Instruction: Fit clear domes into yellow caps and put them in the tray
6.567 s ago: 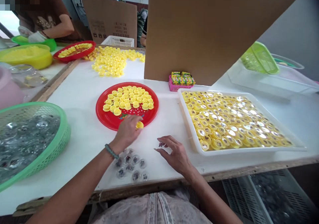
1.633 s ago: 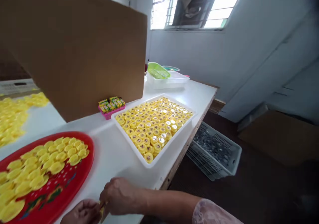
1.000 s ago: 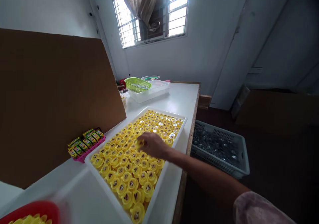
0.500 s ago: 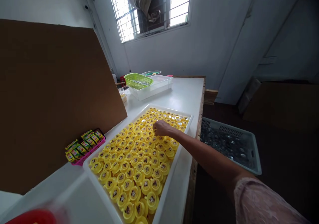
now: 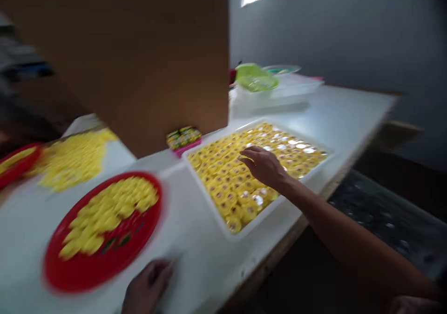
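Right hand [image 5: 260, 165] parted loosely above tray [image 5: 258, 221], apparently holding nothing; a low sweep could tip yellow cups [image 5: 223, 195]. Left hand [image 5: 148, 286] curled, blurred; grip cannot be told.

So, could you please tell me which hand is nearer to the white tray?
Right. The right hand is over the tray; the left hand is apart from it, near the red plate.

1. The right hand [image 5: 262, 166] — fingers slightly parted — is above a white rectangular plastic tray [image 5: 234, 236] filled with small round yellow plastic pieces [image 5: 223, 174].
2. The left hand [image 5: 148, 287], blurred and curled, is near a round red tray [image 5: 73, 274] bearing yellow pieces [image 5: 108, 207].
3. A pink basket [image 5: 188, 149] of packets [image 5: 183, 136] stands before a brown cardboard sheet [image 5: 150, 63].
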The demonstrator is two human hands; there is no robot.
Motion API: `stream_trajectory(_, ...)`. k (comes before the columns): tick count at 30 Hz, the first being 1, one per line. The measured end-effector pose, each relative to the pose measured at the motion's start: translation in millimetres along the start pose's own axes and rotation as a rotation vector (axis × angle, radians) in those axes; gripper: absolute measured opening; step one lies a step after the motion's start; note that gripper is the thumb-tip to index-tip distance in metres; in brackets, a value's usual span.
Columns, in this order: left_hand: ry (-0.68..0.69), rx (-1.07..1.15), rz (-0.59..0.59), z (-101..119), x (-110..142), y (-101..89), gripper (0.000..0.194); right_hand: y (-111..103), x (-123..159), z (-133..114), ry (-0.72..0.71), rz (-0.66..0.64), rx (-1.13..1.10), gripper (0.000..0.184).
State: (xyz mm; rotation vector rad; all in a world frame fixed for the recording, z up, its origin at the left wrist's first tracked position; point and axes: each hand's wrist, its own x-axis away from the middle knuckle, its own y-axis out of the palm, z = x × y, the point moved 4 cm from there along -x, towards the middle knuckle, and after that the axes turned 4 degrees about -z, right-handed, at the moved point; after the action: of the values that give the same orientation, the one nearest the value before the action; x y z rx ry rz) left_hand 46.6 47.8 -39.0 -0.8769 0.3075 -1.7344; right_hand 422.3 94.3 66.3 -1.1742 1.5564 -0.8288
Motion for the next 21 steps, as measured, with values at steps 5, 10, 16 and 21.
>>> stream_trajectory(5,0.079,0.169,0.151,-33.3,9.6,-44.2,0.031,62.6,58.1,-141.9,-0.464,-0.237,-0.419,0.02)
stream_trajectory(10,0.053,0.164,0.245,-72.1,24.0,-73.7,0.028,117.4,111.3,-234.5,-0.649,-0.495,-0.55,0.017)
stream_trajectory(16,0.079,0.127,0.192,-89.3,40.6,-69.3,0.023,133.4,144.4,-274.0,-0.909,-0.682,-0.411,0.009)
stream_trajectory(21,0.132,0.028,0.4,-70.6,27.4,-105.6,0.024,142.6,154.9,-272.2,-0.898,-0.656,-0.256,0.017)
